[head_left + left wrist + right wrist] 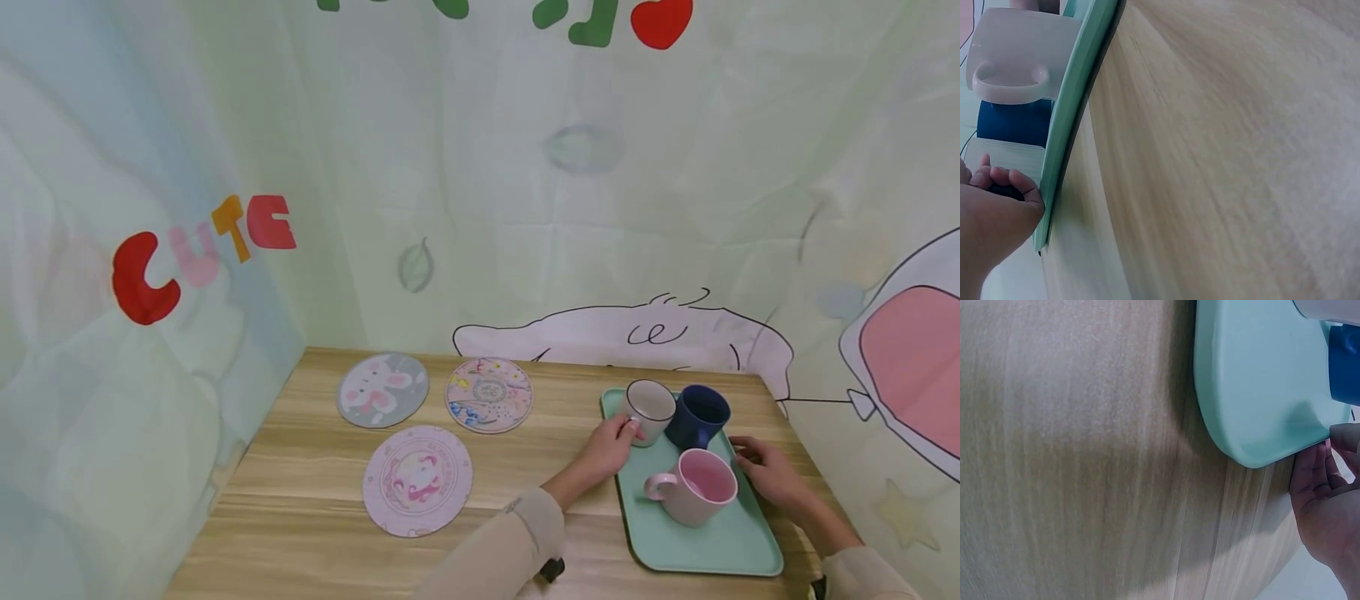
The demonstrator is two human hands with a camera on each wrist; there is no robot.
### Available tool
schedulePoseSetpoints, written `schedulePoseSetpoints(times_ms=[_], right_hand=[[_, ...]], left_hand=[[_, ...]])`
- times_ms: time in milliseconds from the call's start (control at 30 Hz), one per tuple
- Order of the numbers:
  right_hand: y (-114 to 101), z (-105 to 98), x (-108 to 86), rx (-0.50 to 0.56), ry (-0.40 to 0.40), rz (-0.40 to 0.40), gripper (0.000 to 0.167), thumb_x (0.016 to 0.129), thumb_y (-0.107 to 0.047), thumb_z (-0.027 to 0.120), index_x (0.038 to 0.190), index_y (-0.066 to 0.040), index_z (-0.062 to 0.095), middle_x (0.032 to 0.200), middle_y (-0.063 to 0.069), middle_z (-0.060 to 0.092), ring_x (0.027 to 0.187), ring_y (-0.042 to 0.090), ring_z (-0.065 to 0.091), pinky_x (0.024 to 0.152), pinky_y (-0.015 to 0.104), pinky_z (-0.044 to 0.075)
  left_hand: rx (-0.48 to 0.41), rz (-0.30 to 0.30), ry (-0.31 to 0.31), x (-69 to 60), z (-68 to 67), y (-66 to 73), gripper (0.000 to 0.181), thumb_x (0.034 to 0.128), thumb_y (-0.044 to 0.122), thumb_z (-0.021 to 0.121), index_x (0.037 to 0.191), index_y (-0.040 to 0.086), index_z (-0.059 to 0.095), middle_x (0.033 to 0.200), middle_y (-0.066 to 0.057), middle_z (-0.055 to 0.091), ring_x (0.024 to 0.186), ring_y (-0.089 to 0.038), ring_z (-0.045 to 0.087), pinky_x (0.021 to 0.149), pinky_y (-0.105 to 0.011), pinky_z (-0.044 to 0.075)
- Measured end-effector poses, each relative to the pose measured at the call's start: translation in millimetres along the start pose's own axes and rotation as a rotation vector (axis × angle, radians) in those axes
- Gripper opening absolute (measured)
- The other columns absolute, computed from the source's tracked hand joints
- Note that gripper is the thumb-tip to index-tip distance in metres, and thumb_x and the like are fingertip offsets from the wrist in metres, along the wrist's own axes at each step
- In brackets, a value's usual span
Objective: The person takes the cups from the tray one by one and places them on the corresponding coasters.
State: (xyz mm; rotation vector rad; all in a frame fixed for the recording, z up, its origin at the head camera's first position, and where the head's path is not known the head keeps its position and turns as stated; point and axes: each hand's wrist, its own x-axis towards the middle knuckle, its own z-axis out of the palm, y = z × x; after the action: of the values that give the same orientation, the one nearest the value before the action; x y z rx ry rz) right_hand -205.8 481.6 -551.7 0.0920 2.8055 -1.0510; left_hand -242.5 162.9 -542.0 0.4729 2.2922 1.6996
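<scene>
A mint-green tray (pixel 705 546) lies at the right of the table, bearing three mugs. My left hand (pixel 606 450) pinches the handle of the white, dark-rimmed mug (pixel 649 407) at the tray's back left; in the left wrist view the fingers of that hand (pixel 999 215) curl at the handle. Beside it stands the dark blue mug (pixel 699 414). Nearer the front is the pink mug (pixel 694 493), its handle pointing left. At the tray's right edge rests my right hand (pixel 772 475); the right wrist view shows this hand (pixel 1332 500) with its thumb at the rim and fingers beneath.
Three round mats lie on the wooden table (pixel 300 533) to the left: a grey rabbit one (pixel 382 389), a colourful patterned one (pixel 489 395) and a pink one (pixel 417 481) nearer the front. Printed cloth (pixel 495 183) hangs behind and at both sides.
</scene>
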Motion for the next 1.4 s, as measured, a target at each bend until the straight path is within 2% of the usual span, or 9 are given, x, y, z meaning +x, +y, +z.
schedulePoseSetpoints(times_ms=[133,367,500,733,933,1167,1267,1400], right_hand=[[0.5,-0.9,-0.3,-0.005,0.0,-0.002,0.04,0.108,-0.001,0.05,0.144,0.015,0.046,0.12,0.032,0.061,0.106,0.039,0.059,0.082,0.037,0.051],[0.7,-1.9,-2.1,0.001,-0.003,0.008,0.041,0.107,-0.001,0.05,0.145,0.014,0.046,0.12,0.031,0.061,0.106,0.04,0.059,0.083,0.037,0.051],[1.0,-2.5,-0.9,-0.009,0.002,0.009,0.041,0.108,-0.001,0.049,0.145,0.015,0.046,0.121,0.032,0.061,0.106,0.04,0.059,0.083,0.038,0.051],[3.5,-2.9,1.3,-0.004,-0.01,0.026,0.044,0.109,-0.003,0.049,0.149,0.013,0.043,0.127,0.036,0.058,0.111,0.044,0.057,0.092,0.052,0.053],[3.7,-4.5,1.1,-0.004,-0.013,0.027,0.044,0.109,-0.003,0.049,0.149,0.013,0.043,0.126,0.035,0.058,0.111,0.044,0.057,0.091,0.051,0.053],[4.0,-4.9,-0.1,-0.01,0.003,0.002,0.042,0.108,-0.002,0.05,0.147,0.015,0.045,0.122,0.032,0.061,0.108,0.04,0.058,0.086,0.042,0.053],[3.3,-3.3,-0.7,-0.005,0.012,-0.006,0.041,0.108,-0.001,0.05,0.146,0.015,0.046,0.121,0.032,0.062,0.107,0.04,0.059,0.084,0.04,0.052],[1.5,-0.2,-0.8,0.014,0.005,0.017,0.042,0.108,-0.002,0.05,0.147,0.014,0.045,0.124,0.034,0.06,0.109,0.042,0.058,0.086,0.042,0.053]], left_hand=[[0.008,0.012,0.0,1.1,0.8,-1.0,0.032,0.1149,0.03,0.046,0.105,0.012,0.07,0.087,0.005,0.054,0.079,-0.008,0.05,0.074,-0.024,0.042],[0.008,-0.003,-0.002,1.9,2.0,-0.4,0.033,0.115,0.032,0.046,0.105,0.014,0.071,0.09,0.003,0.058,0.082,-0.008,0.052,0.076,-0.025,0.044],[-0.008,-0.008,-0.006,2.6,1.9,-0.1,0.033,0.1152,0.033,0.045,0.105,0.014,0.07,0.088,0.004,0.055,0.08,-0.008,0.05,0.075,-0.025,0.043],[-0.024,-0.009,-0.001,2.5,2.5,0.7,0.035,0.1158,0.034,0.042,0.104,0.014,0.069,0.087,0.004,0.054,0.082,-0.009,0.051,0.077,-0.026,0.043],[-0.02,-0.008,-0.001,0.8,2.5,2.4,0.036,0.1159,0.034,0.042,0.105,0.013,0.068,0.091,0.002,0.057,0.084,-0.01,0.051,0.078,-0.027,0.043],[-0.086,0.005,-0.014,-1.4,2.9,3.4,0.035,0.1161,0.03,0.042,0.102,0.008,0.066,0.076,0.004,0.05,0.068,-0.008,0.047,0.065,-0.024,0.041],[-0.099,-0.014,-0.004,-2.2,2.6,4.6,0.035,0.1156,0.03,0.044,0.1,0.008,0.065,0.074,0.003,0.052,0.068,-0.008,0.049,0.064,-0.023,0.042],[-0.102,-0.076,0.014,-3.8,1.5,5.1,0.034,0.1152,0.033,0.045,0.099,0.011,0.064,0.08,0.0,0.058,0.071,-0.009,0.053,0.065,-0.024,0.045]])
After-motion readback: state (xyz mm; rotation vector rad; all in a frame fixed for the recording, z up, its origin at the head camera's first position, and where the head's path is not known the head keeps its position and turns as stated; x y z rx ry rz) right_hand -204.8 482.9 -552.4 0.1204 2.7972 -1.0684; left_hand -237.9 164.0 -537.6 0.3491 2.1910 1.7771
